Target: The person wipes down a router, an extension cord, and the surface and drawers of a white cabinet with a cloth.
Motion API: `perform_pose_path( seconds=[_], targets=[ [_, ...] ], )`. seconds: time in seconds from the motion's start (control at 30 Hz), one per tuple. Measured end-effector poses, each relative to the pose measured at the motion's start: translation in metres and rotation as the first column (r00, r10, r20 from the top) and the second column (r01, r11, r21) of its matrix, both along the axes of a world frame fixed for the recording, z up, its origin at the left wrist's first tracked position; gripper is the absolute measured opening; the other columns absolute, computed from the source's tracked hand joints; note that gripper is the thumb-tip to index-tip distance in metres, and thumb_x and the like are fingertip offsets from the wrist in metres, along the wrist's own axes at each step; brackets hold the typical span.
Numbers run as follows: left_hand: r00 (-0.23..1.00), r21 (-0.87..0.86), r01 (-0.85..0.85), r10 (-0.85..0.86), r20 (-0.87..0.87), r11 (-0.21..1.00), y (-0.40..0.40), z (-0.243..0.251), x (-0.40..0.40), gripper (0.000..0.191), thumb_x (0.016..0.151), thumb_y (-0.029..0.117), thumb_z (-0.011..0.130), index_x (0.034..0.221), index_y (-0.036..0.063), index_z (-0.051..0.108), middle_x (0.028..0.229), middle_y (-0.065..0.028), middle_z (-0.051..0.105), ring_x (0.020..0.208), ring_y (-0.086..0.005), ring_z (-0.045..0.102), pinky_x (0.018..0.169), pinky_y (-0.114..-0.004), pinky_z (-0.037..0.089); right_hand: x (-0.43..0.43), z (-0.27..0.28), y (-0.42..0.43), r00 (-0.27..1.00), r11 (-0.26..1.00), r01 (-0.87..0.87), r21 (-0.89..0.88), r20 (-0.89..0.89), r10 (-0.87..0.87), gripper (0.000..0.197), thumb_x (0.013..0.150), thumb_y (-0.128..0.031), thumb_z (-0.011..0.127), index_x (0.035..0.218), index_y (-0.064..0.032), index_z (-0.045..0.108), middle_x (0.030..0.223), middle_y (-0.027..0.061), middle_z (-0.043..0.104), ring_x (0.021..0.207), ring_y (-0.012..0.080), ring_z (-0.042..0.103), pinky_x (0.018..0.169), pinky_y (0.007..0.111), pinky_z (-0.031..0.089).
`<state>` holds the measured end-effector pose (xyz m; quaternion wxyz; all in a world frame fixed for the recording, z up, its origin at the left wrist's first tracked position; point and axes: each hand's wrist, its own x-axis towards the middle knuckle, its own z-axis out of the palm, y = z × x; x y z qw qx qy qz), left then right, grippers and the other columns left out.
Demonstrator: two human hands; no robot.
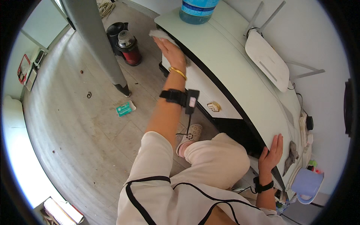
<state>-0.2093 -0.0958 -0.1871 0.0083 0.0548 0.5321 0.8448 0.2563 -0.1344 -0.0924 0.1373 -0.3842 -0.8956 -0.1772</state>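
Observation:
My left hand (172,53) is stretched out to the far end of a low cabinet and holds a white cloth (161,34) against its front, just below the black edge of the top. The palm hides part of the cloth. My right hand (271,154) rests flat on the near end of the pale cabinet top (239,73), thumb by the front edge, with nothing in it. A white drawer front (202,84) with a gold handle (214,106) lies between the hands. Beside the right hand is a crumpled grey cloth (291,156).
On the cabinet stand a large water bottle (197,11), a white folding stand (267,60), a power strip (303,126) and a lilac container (307,182). A red vacuum flask (130,50), a grey table leg (98,42) and a small green box (125,109) are on the floor.

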Motion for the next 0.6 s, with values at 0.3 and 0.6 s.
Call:
perform_pose_path(
  seconds=[0.3, 0.6],
  targets=[
    [0.992, -0.266, 0.034, 0.000, 0.125, 0.963, 0.025, -0.140, -0.026, 0.048, 0.100, 0.027, 0.029, 0.143, 0.0044, 0.024, 0.147, -0.0146, 0.026, 0.134, -0.0308, 0.027, 0.109, -0.031, 0.022, -0.001, 0.000, 0.002, 0.999, 1.000, 0.023, 0.004, 0.030, -0.023, 0.048, 0.098, -0.030, 0.037, 0.134, 0.0008, 0.042, 0.138, 0.0229, 0.040, 0.126, 0.0408, 0.039, 0.102, 0.048, 0.033],
    [0.937, -0.898, 0.346, -0.142, 0.318, 0.271, 0.024, -0.283, 0.024, 0.053, 0.096, 0.025, 0.036, 0.143, 0.0027, 0.022, 0.152, -0.0132, 0.014, 0.139, -0.0288, 0.016, 0.111, -0.042, 0.021, -0.002, 0.000, 0.003, 1.000, 1.000, 0.001, -0.012, 0.029, -0.001, 0.049, 0.098, -0.031, 0.037, 0.134, 0.0009, 0.041, 0.138, 0.0231, 0.040, 0.126, 0.0403, 0.040, 0.102, 0.048, 0.033]
  ],
)
